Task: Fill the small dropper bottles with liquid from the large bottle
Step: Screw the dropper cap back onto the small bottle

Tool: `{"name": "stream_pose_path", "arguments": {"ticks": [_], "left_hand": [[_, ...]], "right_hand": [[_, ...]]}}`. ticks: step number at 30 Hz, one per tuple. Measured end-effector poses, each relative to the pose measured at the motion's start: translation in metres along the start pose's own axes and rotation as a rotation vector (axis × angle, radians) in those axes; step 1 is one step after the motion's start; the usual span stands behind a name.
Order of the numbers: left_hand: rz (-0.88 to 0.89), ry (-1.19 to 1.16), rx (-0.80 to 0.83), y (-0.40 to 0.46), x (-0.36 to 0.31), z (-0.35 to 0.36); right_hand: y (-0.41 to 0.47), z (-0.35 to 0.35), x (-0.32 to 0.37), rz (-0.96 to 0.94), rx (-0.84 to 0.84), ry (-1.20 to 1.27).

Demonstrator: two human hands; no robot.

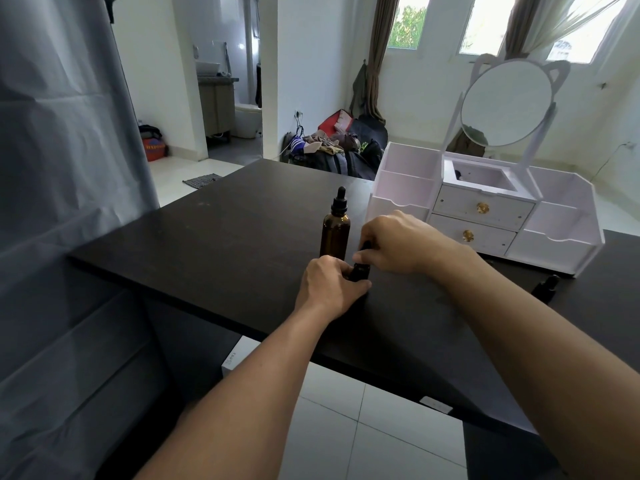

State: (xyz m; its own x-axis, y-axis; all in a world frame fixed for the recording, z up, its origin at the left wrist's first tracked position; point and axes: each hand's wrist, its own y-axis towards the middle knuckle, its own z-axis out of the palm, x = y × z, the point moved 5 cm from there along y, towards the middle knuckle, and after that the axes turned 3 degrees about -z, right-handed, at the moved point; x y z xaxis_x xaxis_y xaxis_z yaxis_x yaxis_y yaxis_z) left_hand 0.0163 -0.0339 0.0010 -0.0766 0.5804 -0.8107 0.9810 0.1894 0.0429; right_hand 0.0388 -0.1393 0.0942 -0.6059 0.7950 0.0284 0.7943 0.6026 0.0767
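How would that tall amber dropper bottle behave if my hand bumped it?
The amber dropper bottle stands tall on a narrow base, so it would probably tip rather than slide. It looks like glass, so likely fragile. Its round body would probably roll across the table.

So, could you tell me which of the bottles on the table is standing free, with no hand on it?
The tall amber bottle behind the hands stands alone; both hands hold the small one.

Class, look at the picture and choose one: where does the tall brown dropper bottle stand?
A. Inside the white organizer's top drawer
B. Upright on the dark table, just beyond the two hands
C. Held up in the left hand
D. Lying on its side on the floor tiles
B: the tall brown dropper bottle stands upright on the dark table, behind both hands, which hold a small dark bottle.
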Motion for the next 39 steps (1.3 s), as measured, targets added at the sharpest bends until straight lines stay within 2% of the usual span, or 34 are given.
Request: {"name": "stream_pose_path", "arguments": {"ticks": [5, 9, 14, 18, 39], "left_hand": [[-0.011, 0.018, 0.005, 0.0007, -0.0003, 0.0001], [-0.008, 0.002, 0.004, 0.0006, -0.0005, -0.0009], [-0.014, 0.028, 0.001, 0.0006, -0.0016, -0.0007], [-0.015, 0.003, 0.010, 0.0002, -0.0010, -0.0006], [-0.030, -0.021, 0.011, 0.0005, -0.0002, 0.0003]], "right_hand": [[-0.0002, -0.0018, -0.0004, -0.021, 0.016, 0.078], [0.0031, 0.0000, -0.0011, 0.022, -0.001, -0.003], [0.0001, -0.0026, 0.0005, -0.025, 0.017, 0.074], [0.0024, -0.0016, 0.0006, 0.001, -0.006, 0.014], [0.0013, 0.0052, -0.0008, -0.008, -0.004, 0.061]]}}
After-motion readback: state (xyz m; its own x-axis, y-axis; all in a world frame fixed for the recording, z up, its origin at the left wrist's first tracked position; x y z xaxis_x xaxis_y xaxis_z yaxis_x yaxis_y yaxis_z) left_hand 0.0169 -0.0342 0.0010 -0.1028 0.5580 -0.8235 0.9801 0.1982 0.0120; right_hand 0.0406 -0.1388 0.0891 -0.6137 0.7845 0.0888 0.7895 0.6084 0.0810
